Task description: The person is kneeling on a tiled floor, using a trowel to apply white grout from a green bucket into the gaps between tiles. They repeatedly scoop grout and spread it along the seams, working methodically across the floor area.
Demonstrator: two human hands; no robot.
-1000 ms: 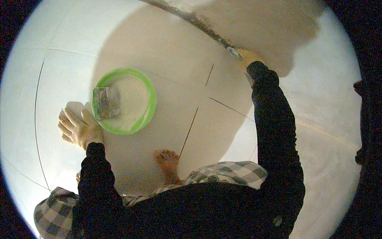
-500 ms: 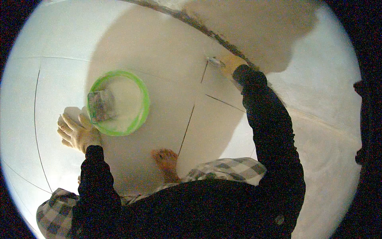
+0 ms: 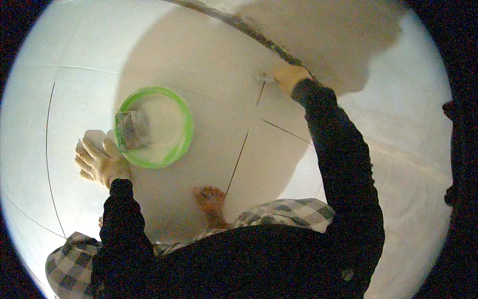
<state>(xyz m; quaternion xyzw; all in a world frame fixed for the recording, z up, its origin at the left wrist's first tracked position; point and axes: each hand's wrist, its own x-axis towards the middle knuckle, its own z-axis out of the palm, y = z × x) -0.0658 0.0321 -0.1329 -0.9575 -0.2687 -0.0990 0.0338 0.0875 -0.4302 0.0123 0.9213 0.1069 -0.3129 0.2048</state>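
Observation:
My left hand (image 3: pixel 103 163) rests flat on the pale tiled floor, palm down with its fingers spread, just beside a round tub with a green rim (image 3: pixel 188 127). Whitish material fills part of the tub. A dark grey rectangular piece (image 3: pixel 132 130), smeared with pale stuff, lies at the tub's left side, against its rim. Far to the right, my right hand (image 3: pixel 290 78) is closed round a small pale tool (image 3: pixel 264 75) at floor level, close to the foot of the wall. Motion blur hides the tool's shape and kind.
A dark, rough gap (image 3: pixel 259 37) runs along the joint between floor and wall. Thin dark joint lines (image 3: pixel 238 162) cross the tiles. My bare foot (image 3: pixel 211 197) stands on the floor between my arms. My shadow covers the middle of the floor.
My right hand stays by the wall joint, and its tool has shifted slightly left and become blurred. The whole view has moved a little; my left hand still lies by the tub.

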